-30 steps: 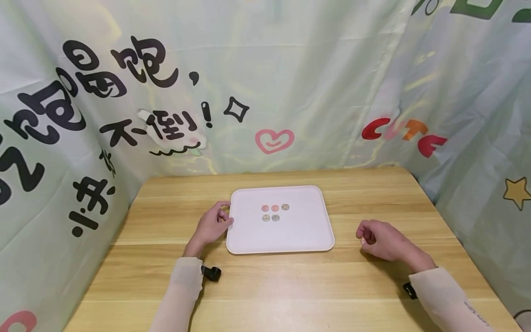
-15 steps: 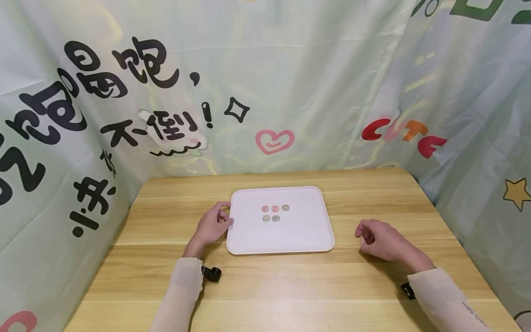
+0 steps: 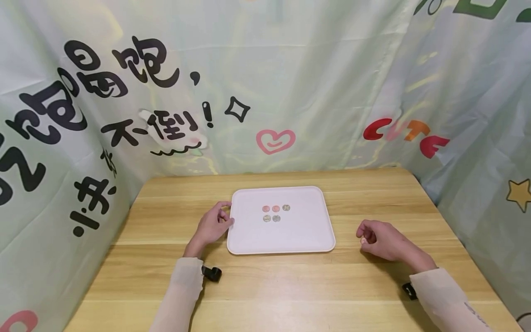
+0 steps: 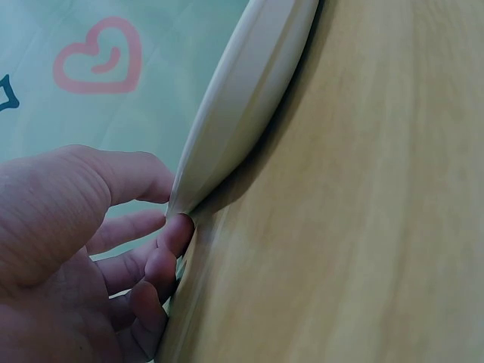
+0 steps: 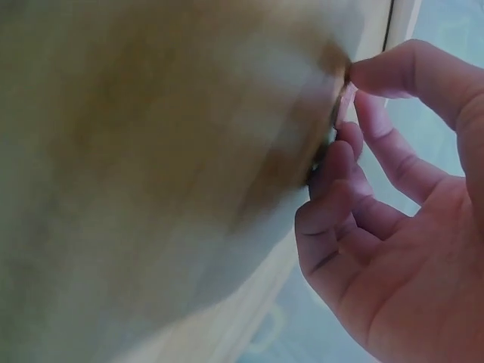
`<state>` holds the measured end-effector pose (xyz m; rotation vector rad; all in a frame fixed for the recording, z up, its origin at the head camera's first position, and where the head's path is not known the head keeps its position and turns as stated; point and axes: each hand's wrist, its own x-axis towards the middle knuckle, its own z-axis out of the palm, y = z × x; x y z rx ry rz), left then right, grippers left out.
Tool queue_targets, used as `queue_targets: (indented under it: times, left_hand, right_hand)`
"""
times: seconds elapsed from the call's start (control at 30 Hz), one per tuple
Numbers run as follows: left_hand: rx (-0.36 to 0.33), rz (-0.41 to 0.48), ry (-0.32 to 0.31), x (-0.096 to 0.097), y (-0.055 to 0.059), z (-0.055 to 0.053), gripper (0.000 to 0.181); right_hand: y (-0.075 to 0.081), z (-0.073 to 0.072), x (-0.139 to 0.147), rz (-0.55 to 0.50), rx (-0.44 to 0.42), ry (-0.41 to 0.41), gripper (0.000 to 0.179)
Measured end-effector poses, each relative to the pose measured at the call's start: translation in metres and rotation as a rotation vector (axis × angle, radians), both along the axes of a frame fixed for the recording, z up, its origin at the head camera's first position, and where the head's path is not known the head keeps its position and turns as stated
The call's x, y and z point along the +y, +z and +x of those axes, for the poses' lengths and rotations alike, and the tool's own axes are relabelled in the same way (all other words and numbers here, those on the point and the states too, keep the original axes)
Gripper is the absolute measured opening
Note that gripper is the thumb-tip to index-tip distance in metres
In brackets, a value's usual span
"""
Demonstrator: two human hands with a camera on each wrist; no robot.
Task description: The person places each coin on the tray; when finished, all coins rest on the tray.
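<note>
A white tray (image 3: 298, 235) lies on the table, with several coins (image 3: 275, 209) in two rows on it. Two coins are reddish, the others silvery. My left hand (image 3: 212, 226) is at the tray's left side; thumb and index finger touch the rim apart from each other, as the left wrist view also shows. Right of the tray, my right hand (image 3: 383, 240) has its fingers curled low over the table. In the right wrist view, a small pinkish piece (image 5: 345, 104) and a darker one show between its thumb and fingers, mostly hidden; they look like coins.
The wooden table (image 3: 290, 286) runs back to a pale printed curtain (image 3: 315, 92), which also closes in both sides. A black wrist camera (image 3: 212, 274) sits at the left cuff and another (image 3: 409, 291) at the right.
</note>
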<state>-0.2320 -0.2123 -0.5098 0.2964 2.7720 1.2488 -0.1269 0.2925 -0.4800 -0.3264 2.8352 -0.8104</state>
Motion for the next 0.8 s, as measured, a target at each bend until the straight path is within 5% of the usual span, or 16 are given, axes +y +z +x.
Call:
queue_targets:
  times: [0.43, 0.8]
  left_hand:
    - [0.011, -0.002, -0.009, -0.0003, -0.0022, -0.0006, 0.052]
    - [0.004, 0.003, -0.008, -0.0005, -0.0009, -0.0008, 0.053]
  right_hand:
    - [-0.0046, 0.0015, -0.0038, -0.012, 0.046, -0.006, 0.024]
    - [0.0007, 0.0009, 0.0024, -0.014, -0.011, 0.032, 0.012]
